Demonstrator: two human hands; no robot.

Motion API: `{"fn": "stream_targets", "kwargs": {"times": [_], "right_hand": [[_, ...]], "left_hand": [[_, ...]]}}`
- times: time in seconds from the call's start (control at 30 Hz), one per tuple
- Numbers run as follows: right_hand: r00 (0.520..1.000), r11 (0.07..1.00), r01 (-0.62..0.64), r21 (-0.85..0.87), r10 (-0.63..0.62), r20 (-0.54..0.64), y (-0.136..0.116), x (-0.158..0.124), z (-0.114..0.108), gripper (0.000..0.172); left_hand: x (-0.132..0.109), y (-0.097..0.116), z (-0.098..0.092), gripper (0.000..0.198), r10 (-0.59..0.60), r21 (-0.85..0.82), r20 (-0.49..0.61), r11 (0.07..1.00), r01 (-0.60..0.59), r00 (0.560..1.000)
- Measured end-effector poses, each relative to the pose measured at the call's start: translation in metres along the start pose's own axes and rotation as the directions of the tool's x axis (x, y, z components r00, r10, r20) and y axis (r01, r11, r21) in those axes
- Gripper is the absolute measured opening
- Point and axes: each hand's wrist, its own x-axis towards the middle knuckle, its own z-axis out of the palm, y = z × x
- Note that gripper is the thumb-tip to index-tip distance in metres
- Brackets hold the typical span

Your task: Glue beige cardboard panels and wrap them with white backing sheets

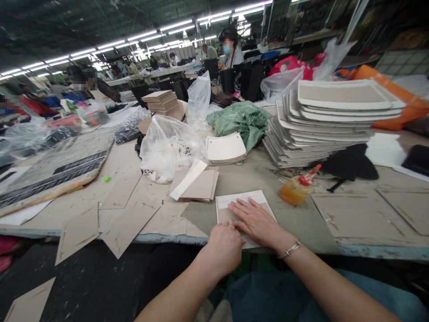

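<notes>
A grey board with white edging (223, 202) lies at the table's front edge. My right hand (258, 223) rests flat on it, fingers stretched toward its far side. My left hand (225, 246) is closed at the board's near left, its knuckles touching the right hand's fingers; what it pinches, if anything, is hidden. Beyond the board's left corner is a small stack of grey boards (201, 185) with a white strip (189, 179) across it. To the right stands a glue bottle (295, 190) with amber contents and a red nozzle.
A tall stack of white-edged boards (335, 120) leans at the back right. Behind my hands are curved white pieces (226, 147), a green bag (239, 120) and a clear plastic bag (170, 145). Loose glue-streaked boards (130, 228) overhang the front edge. Several people sit farther off.
</notes>
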Motion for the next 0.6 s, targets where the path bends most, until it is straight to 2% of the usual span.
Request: {"fn": "stream_targets", "kwargs": {"times": [0.37, 0.5, 0.6], "right_hand": [[1.000, 1.000, -0.010, 0.023, 0.010, -0.003, -0.001, -0.001, 0.001, 0.049], [0.999, 0.999, -0.020, 0.026, 0.021, -0.032, -0.001, -0.004, -0.004, 0.049], [0.994, 0.997, -0.079, 0.000, 0.079, -0.073, 0.000, -0.009, -0.007, 0.049]], "left_hand": [[0.000, -0.006, -0.005, 0.026, -0.008, -0.068, 0.019, 0.998, 0.010, 1.000], [0.001, -0.018, -0.008, 0.029, -0.131, -0.129, -0.061, 0.984, 0.122, 0.990], [0.003, -0.024, -0.007, 0.029, -0.240, -0.105, -0.169, 0.969, 0.225, 0.956]]}}
